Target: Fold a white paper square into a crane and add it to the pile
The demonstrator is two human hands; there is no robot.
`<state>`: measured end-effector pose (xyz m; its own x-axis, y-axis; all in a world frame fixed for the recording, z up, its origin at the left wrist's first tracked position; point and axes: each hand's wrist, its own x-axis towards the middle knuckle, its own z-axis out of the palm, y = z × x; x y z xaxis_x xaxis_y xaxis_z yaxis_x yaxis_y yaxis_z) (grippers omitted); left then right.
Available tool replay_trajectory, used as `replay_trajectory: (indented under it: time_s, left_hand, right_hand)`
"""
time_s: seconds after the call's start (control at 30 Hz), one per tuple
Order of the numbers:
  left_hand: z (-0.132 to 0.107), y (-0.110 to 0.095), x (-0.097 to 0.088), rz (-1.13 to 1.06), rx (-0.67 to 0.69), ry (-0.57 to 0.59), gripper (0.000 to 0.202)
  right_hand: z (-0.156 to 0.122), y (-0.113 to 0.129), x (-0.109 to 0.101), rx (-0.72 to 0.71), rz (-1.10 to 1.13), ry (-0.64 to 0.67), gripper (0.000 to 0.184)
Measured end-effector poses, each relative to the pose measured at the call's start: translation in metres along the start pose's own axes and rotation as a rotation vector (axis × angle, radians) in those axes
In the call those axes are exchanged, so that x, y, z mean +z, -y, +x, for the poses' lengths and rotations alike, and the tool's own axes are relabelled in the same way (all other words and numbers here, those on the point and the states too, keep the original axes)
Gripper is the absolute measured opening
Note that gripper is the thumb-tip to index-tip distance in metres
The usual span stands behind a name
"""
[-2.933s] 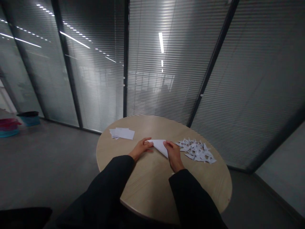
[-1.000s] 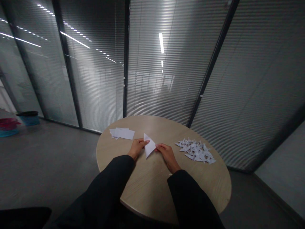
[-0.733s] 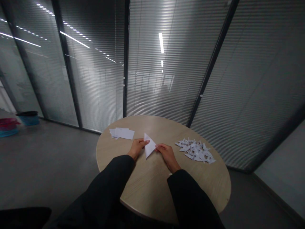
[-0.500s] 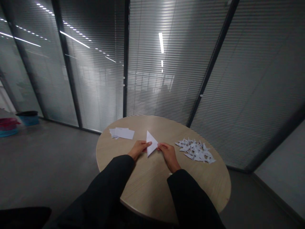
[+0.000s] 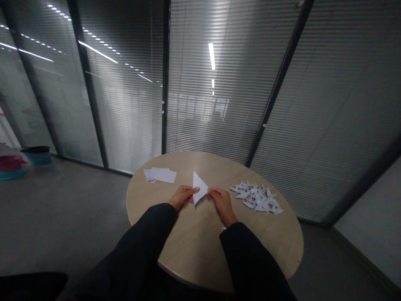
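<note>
A white sheet of paper folded into a triangle (image 5: 199, 187) is held between my hands over the middle of the table, its long edge toward the left. My left hand (image 5: 183, 196) is closed on that long edge, thumb on top of the paper. With thumb and fingers together, my right hand (image 5: 222, 203) pinches the triangle's right corner. To the right lies a heap of small folded white paper pieces (image 5: 258, 198), which look like paper cranes. Several flat white paper sheets (image 5: 164, 175) lie overlapped at the left.
All the paper is on a round wooden table (image 5: 200, 259). Glass partitions with blinds (image 5: 213, 125) stand just behind its far edge. On the floor at the far left are a blue bucket (image 5: 37, 156) and a red and blue tub (image 5: 11, 168).
Almost nothing differs. The folded triangle has tilted very slightly in my fingers; both hands keep their grip and place.
</note>
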<state>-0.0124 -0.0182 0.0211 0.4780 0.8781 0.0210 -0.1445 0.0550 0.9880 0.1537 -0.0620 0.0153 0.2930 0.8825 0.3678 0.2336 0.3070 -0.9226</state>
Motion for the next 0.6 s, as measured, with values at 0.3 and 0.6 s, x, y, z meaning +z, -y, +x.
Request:
replay_trajectory:
  time_s: [0.3,0.6]
  left_hand:
    - [0.002,0.007,-0.003,0.025,-0.036,0.107,0.054]
    - [0.006,0.011,-0.005,0.004,-0.063,0.073,0.048]
  right_hand:
    - [0.003,-0.007,-0.001,0.007,0.043,-0.065,0.028]
    - [0.004,-0.008,0.000,0.004,0.060,-0.065,0.027]
